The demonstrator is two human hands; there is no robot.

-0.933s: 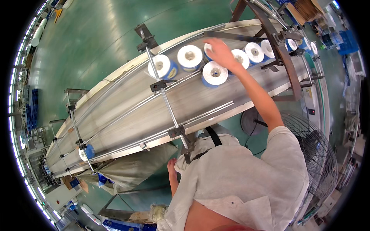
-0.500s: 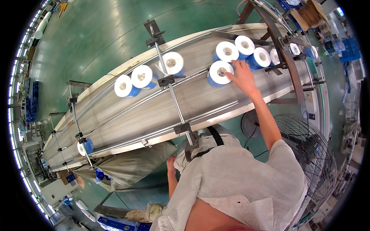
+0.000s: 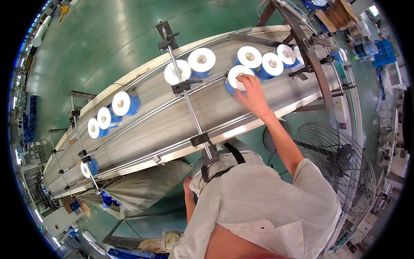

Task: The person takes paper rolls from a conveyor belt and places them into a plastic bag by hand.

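Observation:
My right hand [image 3: 254,97] reaches over the conveyor belt [image 3: 159,125]. Its fingers curl over the white top of a paper roll [image 3: 237,75] with a blue side, and the thumb lies against its near edge. That roll stands upright by the end of the middle guide rail [image 3: 202,90]. Close behind it stand similar rolls [image 3: 249,56], with another [image 3: 272,64] just right of my fingers. My left hand [image 3: 188,184] hangs low beside my clothes, away from the belt; its fingers are mostly hidden.
More rolls [image 3: 121,103] stand in the far lane to the left, and one [image 3: 89,167] in the near lane. Metal crossbars [image 3: 189,105] span the belt. A brown frame [image 3: 308,52] stands at the right, with a large fan [image 3: 336,166] below it. A cloth sheet [image 3: 142,185] hangs under the near edge.
Rolls in the far lane have travelled left along the belt. My right hand has shifted slightly left, its fingers now curled over the near roll. My left hand stays low.

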